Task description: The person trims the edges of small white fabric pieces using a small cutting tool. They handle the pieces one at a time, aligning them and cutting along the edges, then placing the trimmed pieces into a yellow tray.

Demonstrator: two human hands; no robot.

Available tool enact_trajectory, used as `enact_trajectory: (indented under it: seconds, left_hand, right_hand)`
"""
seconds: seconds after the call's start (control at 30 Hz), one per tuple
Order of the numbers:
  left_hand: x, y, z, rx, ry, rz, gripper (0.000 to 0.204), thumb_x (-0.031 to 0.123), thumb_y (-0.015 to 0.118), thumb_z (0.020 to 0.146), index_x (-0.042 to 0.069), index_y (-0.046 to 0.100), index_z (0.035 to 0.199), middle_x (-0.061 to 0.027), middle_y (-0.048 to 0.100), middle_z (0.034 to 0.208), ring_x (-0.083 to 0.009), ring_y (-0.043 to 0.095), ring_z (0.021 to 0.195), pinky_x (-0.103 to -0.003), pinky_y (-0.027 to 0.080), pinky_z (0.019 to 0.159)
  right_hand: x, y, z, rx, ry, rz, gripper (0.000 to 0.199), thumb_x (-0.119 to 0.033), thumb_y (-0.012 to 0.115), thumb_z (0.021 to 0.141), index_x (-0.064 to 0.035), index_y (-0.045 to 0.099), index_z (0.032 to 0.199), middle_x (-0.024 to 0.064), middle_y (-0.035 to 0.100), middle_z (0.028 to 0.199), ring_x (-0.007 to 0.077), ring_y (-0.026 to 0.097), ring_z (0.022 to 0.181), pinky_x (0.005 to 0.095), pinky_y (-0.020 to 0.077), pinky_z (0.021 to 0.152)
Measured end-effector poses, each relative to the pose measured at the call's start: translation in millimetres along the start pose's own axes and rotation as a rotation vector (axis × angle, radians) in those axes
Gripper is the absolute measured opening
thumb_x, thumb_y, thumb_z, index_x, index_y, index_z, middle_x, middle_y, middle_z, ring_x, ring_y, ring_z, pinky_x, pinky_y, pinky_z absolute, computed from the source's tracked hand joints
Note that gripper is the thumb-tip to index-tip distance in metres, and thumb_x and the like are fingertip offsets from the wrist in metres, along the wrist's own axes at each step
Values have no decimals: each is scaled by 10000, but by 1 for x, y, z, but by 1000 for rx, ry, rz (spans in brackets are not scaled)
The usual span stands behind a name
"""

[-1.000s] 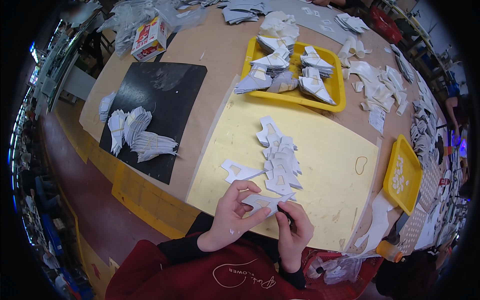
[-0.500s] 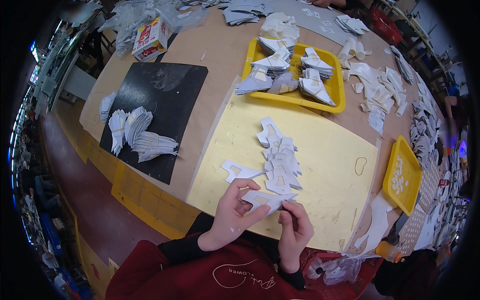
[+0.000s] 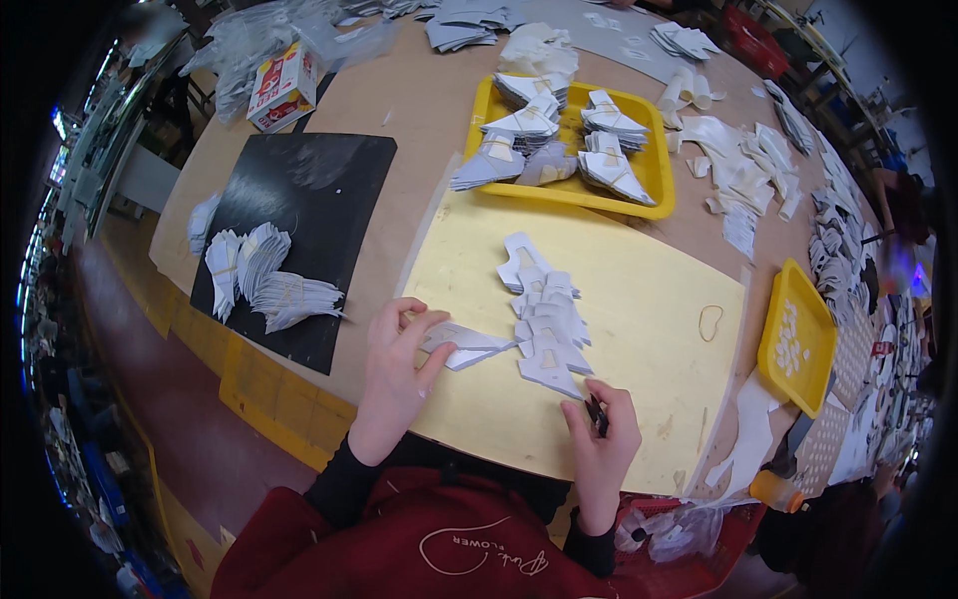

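My left hand (image 3: 397, 354) pinches the left end of a pale grey cut piece (image 3: 469, 342), which lies over another piece on the yellow board (image 3: 639, 299). To its right is an overlapping row of similar grey-white pieces (image 3: 544, 314), several with a cut-out window. My right hand (image 3: 607, 427) is closed round a small black tool (image 3: 597, 413), mostly hidden by the fingers, so its kind is unclear. Its fingertips are close to the tip of the row's nearest piece.
A yellow tray (image 3: 649, 205) with banded stacks stands at the far edge. Banded bundles (image 3: 261, 270) lie on a black mat (image 3: 329, 190) at left. At right are a rubber band (image 3: 710, 322), a smaller yellow tray (image 3: 766, 364) of white bits and an orange-capped bottle (image 3: 773, 491).
My left hand has moved left with the cut piece and set it over the one lying there. My right hand has parted from that piece. The whole view has shifted slightly.
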State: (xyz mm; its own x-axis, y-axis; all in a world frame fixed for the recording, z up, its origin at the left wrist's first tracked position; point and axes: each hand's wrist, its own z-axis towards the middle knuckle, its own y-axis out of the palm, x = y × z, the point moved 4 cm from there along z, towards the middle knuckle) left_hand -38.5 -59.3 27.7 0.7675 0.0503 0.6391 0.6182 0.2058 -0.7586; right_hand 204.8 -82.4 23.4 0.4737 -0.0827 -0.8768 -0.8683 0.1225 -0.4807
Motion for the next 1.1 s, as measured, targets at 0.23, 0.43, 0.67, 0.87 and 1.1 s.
enact_trajectory:
  seconds: [0.23,0.43,0.67,0.87,1.1]
  left_hand:
    - [10,-6,-5,183,42,-108,495,44,716,772,50,559,1241,-124,561,1184,-257,535,1039,-362,420,918]
    - [37,38,-22,-373,-136,-1015,369,45,694,827,-61,572,1158,-129,630,1061,-192,595,1001,-296,454,874]
    - [45,53,-32,-666,-225,-1093,404,120,664,886,-42,512,1224,-129,646,1002,-193,622,869,-333,515,749]
    - [64,42,-16,-842,0,-1044,401,169,717,813,-35,595,1136,-122,625,1065,-191,596,966,-334,472,855]
    - [90,47,-22,-835,121,-1122,361,118,678,853,-45,604,1166,-111,590,1220,-197,556,1122,-337,444,961]
  right_hand:
    - [17,9,4,19,-201,-192,148,-115,728,825,-23,639,899,98,591,821,204,603,673,310,485,577]
    - [-6,3,6,-261,-132,449,99,-91,671,895,-1,632,888,32,561,815,108,517,702,243,410,603]
    - [10,-3,-9,-339,59,835,97,-93,640,928,-5,613,897,-16,536,826,46,456,743,219,365,667]
    - [-4,-24,-17,-275,-31,740,124,-135,640,932,-24,615,884,-54,522,751,26,430,692,202,350,615]
    - [11,19,-31,-275,490,1213,126,-162,558,985,-58,576,1054,-88,461,702,-5,353,567,182,275,496]
